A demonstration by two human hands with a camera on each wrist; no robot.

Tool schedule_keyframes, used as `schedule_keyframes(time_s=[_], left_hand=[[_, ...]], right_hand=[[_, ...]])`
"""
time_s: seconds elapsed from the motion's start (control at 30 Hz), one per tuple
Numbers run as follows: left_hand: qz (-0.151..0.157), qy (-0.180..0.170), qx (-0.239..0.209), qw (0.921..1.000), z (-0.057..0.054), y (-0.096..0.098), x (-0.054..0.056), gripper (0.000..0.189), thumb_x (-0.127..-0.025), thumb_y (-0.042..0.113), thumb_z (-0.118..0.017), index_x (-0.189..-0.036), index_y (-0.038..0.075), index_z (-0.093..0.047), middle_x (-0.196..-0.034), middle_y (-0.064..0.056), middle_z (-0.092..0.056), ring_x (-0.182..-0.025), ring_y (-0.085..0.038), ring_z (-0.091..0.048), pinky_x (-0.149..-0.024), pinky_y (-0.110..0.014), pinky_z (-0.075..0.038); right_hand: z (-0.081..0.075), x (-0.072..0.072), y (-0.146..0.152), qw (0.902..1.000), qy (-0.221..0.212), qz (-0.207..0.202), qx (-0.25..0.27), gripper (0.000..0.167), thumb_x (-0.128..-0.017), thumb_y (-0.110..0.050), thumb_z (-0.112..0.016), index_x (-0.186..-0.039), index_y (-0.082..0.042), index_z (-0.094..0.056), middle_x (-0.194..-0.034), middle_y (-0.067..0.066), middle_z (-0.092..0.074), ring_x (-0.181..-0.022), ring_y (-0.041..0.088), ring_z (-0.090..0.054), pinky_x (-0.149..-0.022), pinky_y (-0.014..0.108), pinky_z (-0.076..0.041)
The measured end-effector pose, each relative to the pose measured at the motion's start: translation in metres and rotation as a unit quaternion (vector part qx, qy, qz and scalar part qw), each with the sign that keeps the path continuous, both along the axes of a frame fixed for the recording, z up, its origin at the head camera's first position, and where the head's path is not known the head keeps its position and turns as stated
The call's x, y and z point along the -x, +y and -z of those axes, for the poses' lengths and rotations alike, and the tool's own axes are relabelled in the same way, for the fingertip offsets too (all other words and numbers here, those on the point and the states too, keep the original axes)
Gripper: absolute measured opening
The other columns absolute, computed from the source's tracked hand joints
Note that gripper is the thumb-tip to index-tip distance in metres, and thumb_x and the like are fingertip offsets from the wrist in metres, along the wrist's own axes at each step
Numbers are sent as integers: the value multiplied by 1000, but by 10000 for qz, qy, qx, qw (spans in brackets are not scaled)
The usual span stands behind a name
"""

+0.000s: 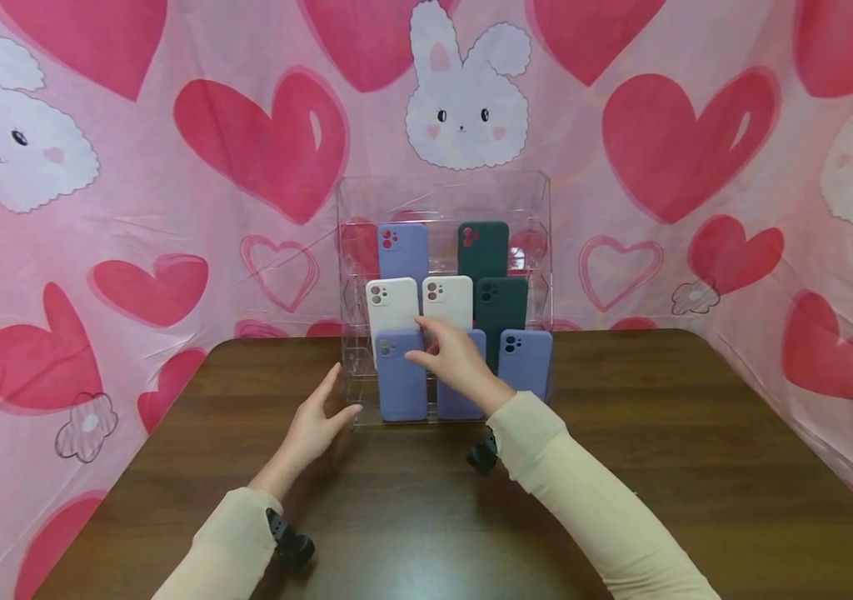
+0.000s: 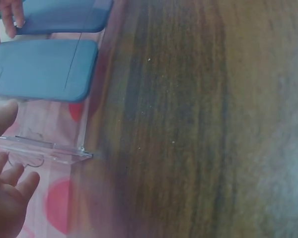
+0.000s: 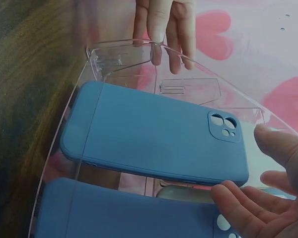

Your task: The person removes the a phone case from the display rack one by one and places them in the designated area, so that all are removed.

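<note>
A clear tiered acrylic rack (image 1: 441, 196) holds several phone cases. In its bottom row are a left purple case (image 1: 402, 387), a middle purple case (image 1: 460, 404) and a right purple case (image 1: 526, 362). My right hand (image 1: 460, 354) reaches over the front of the middle one. In the right wrist view, its thumb and fingers are spread about the camera-hole end of the left purple case (image 3: 159, 131); whether a fingertip touches that case I cannot tell. My left hand (image 1: 314, 425) is by the rack's lower left side, thumb and fingers apart, holding nothing.
Two white cases (image 1: 394, 304) and a dark green case (image 1: 501, 304) stand in the row behind. Higher up are another purple case (image 1: 402, 250) and another green case (image 1: 483, 247). The rack stands on a brown wooden table (image 1: 411, 517) before a pink heart-print cloth (image 1: 381, 125).
</note>
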State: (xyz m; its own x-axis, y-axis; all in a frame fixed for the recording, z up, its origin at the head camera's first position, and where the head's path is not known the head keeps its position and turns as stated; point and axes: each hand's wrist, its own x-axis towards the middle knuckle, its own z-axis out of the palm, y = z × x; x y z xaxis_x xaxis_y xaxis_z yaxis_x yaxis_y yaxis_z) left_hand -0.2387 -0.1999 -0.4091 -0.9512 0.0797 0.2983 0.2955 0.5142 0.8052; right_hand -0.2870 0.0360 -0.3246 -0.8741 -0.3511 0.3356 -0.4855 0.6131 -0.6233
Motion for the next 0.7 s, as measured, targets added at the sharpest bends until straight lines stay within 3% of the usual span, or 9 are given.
schedule_keyframes(time_s=[0.13, 0.4, 0.7], left_hand=[[-21, 253, -183, 9995, 2, 2, 0, 69, -83, 6, -68, -142, 1, -32, -137, -22, -40, -120, -38, -43, -96, -46, -40], [-96, 92, -698, 9975, 2, 3, 2, 61, -84, -5, -63, -139, 1, -37, -129, -25, -46, -114, -36, -49, -92, -40, -44], [-286, 3, -591, 9978, 3, 1, 4, 59, -85, -4, -62, -138, 9, -43, -134, -17, -45, -109, -30, -55, -76, -24, -51]], right_hand=[[2, 0, -1, 9999, 98, 42, 22, 52, -83, -22, -70, -129, -5, -52, -115, 8, -57, -77, 16, -54, -60, 24, -49], [4, 1, -3, 9992, 369, 89, 107, 30, -85, -9, -66, -114, -3, -63, -106, 9, -62, -84, 18, -57, -71, 28, -52], [2, -2, -2, 9994, 296, 49, 189, 20, -86, -10, -66, -106, -4, -68, -98, 6, -63, -79, 17, -57, -68, 27, -52]])
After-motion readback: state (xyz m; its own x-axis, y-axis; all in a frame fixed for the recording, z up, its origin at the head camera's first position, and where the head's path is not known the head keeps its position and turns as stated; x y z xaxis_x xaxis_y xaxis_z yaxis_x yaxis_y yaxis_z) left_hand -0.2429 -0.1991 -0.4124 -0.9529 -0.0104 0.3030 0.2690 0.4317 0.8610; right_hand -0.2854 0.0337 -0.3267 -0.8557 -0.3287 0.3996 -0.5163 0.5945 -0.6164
